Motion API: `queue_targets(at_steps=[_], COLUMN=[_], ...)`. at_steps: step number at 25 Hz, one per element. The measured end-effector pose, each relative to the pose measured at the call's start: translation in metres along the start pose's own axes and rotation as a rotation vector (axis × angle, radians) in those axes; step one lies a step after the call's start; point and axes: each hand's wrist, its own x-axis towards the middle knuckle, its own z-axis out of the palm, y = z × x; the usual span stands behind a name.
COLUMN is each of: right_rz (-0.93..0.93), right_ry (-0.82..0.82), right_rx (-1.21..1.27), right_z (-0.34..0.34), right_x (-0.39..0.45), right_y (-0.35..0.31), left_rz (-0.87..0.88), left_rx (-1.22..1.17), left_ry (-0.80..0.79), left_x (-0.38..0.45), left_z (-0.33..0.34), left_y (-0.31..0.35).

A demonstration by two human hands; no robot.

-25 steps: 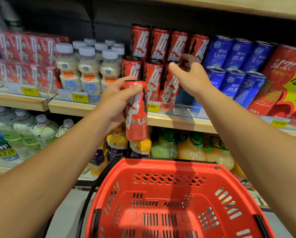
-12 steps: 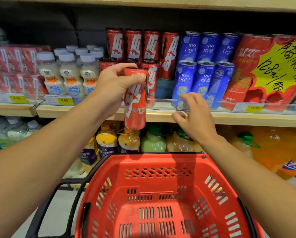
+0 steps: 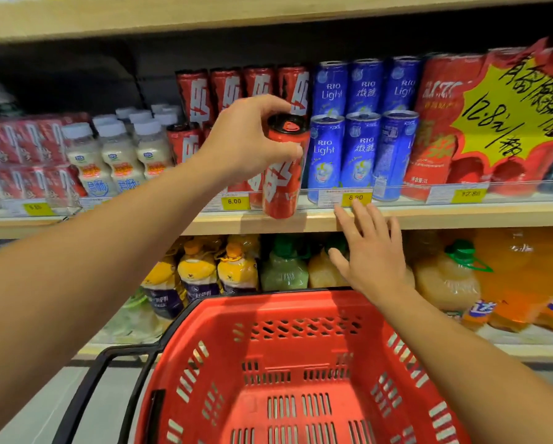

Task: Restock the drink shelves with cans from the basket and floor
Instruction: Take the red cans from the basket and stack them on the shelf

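A red can (image 3: 281, 174) is held upright at the centre of the frame, its base level with the front lip of the drink shelf (image 3: 461, 219), just in front of the row of matching red cans (image 3: 227, 91) and immediately left of the blue cans (image 3: 361, 149). It is gripped near its top by the left hand (image 3: 252, 139), the fingers curled round the rim and the thumb pressed on the near side. The step in hand is judged to be the placing of this can into the red row; the can is not yet set down behind the clear rail where the yellow price tags (image 3: 235, 201) are fixed. The right hand (image 3: 371, 251) is seen below the shelf edge, right of centre, fingers straight and spread, holding nothing, its fingertips close to or on the shelf front; which of the two cannot be told. The red basket (image 3: 204, 357) fills the lower middle of the frame, and no cans are seen in the part of it that is visible. For the next move, the can would need to be lifted over the rail and lowered into a gap at the right end of the red row, kept upright and clear of the neighbouring blue cans. Bottled juices (image 3: 236, 270) are ranged on the shelf below, and small white bottles (image 3: 118, 155) stand at the left.
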Motion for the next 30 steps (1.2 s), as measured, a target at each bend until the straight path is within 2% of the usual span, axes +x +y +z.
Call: queue_targets(at_steps=[7,13,23,30], right_rz=[0.054,0.052,0.060,0.060], right_ry=[0.022,0.000,-0.027,-0.040], right_rx=[0.000,-0.003,0.002,0.011], right_z=[0.004,0.003,0.002,0.003], right_x=[-0.005,-0.005,-0.005,-0.005], right_y=[-0.005,-0.004,-0.003,-0.003], left_rz=[0.084,0.113,-0.055,-0.092], left_rx=[0.146,0.251,0.428,0.588], left_ry=[0.086,0.013,-0.044,-0.111], left_x=[0.030,0.046,0.072,0.079], left_z=[-0.002,0.011,0.024,0.033], left_y=[0.010,0.017,-0.003,-0.007])
